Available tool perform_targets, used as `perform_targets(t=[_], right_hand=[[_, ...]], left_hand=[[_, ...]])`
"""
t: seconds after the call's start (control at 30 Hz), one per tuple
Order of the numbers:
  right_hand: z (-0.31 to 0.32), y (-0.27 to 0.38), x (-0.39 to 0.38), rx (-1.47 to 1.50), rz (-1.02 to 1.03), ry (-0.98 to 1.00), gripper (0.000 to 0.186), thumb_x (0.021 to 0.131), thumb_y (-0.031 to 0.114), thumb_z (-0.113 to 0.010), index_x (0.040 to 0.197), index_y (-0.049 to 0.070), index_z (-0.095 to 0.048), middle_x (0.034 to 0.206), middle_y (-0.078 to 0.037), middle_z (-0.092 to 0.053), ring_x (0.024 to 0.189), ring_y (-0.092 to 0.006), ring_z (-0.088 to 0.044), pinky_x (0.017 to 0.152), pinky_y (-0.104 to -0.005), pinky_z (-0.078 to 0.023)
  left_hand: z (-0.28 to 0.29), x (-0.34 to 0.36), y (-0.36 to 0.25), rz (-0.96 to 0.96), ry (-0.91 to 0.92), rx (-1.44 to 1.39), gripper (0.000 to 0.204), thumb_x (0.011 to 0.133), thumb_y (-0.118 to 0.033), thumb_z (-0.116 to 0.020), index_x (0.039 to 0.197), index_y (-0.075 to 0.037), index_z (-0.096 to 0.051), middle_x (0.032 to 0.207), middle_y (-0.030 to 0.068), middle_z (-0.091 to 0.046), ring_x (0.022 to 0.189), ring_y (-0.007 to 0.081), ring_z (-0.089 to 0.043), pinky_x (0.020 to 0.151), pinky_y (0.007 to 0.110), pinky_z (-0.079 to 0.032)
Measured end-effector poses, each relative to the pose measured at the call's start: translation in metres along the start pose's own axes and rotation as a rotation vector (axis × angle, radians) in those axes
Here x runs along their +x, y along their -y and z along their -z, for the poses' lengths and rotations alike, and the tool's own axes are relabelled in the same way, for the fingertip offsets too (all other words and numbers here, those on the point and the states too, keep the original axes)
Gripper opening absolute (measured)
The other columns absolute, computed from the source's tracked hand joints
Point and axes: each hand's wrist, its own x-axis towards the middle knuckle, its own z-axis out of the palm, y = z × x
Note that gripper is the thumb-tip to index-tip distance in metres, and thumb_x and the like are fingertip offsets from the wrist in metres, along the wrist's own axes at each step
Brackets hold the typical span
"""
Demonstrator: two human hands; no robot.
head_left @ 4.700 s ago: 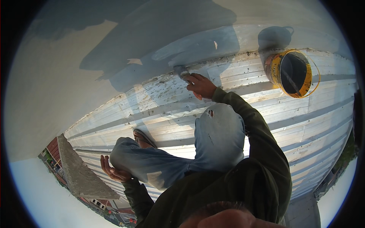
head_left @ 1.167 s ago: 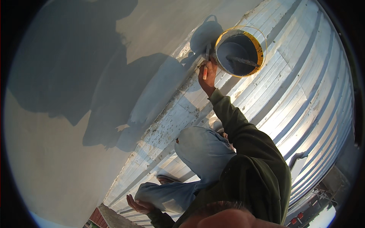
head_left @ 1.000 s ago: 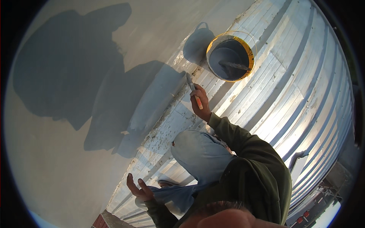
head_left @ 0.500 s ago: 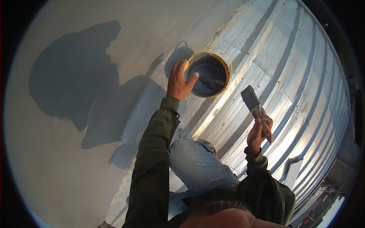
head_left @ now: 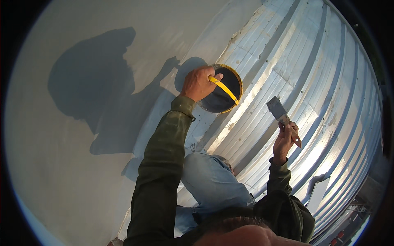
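Observation:
A round bucket with a yellow rim and dark grey contents stands where the smooth wall meets the ribbed metal sheets. My left hand is closed around its yellow handle, which crosses over the opening. That hand covers the left part of the rim. Off to the right, my right hand grips a flat paintbrush by its wooden handle. The bristles are coated grey and point up and left, apart from the bucket and the sheets.
Ribbed metal sheeting curves away to the right, with raised seams and small fasteners. A smooth grey wall fills the left side and carries my shadow. My bent knee in jeans is below the bucket. A white bent piece rises at lower right.
My left hand has gone from the bucket's rim to its handle, which has swung up across the opening. The bucket sits slightly lower and left in view. The paintbrush stays in my right hand.

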Motion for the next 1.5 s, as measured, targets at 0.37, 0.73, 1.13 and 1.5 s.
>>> perform_targets(t=[0.37, 0.73, 1.13, 1.5], right_hand=[[-0.099, -0.103, 0.073, 0.028, -0.161, 0.324, 0.025, 0.091, 0.014, -0.062, 0.111, 0.001, -0.054, 0.106, -0.008, -0.058, 0.097, -0.0162, -0.057, 0.092, -0.0293, -0.046], [-0.174, -0.217, -0.017, -0.143, -0.166, 0.994, 0.008, 0.087, 0.003, -0.063, 0.093, 0.001, -0.068, 0.098, -0.007, -0.065, 0.095, -0.0156, -0.061, 0.083, -0.0272, -0.049], [-0.190, -0.215, 0.048, -0.400, 0.372, 0.693, 0.015, 0.084, -0.002, -0.061, 0.096, 0.007, -0.062, 0.116, -0.017, -0.061, 0.102, -0.0274, -0.061, 0.086, -0.0320, -0.048], [-0.228, -0.179, 0.070, -0.366, 0.243, 0.808, 0.011, 0.088, -0.001, -0.059, 0.098, 0.002, -0.061, 0.110, -0.015, -0.064, 0.096, -0.0216, -0.063, 0.081, -0.0298, -0.050]], left_hand=[[0.067, -0.125, -0.030, 0.115, -0.159, 0.082, 0.040, 0.081, -0.020, -0.074, 0.059, -0.004, -0.044, 0.055, 0.0077, -0.045, 0.046, 0.0250, -0.039, 0.045, 0.036, -0.033], [0.150, -0.281, -0.062, 0.931, -0.396, 0.262, 0.046, 0.081, -0.012, -0.075, 0.056, -0.005, -0.037, 0.051, -0.0019, -0.032, 0.053, 0.0065, -0.026, 0.046, 0.026, -0.024], [0.205, -0.390, -0.067, 1.276, -0.708, 0.358, 0.044, 0.084, -0.016, -0.072, 0.055, -0.006, -0.041, 0.050, -0.0012, -0.045, 0.048, 0.0043, -0.035, 0.047, 0.023, -0.029], [0.234, -0.439, -0.085, 1.372, -0.912, 0.422, 0.041, 0.083, -0.014, -0.071, 0.056, -0.005, -0.042, 0.048, 0.0011, -0.043, 0.045, 0.0067, -0.037, 0.043, 0.024, -0.030]])
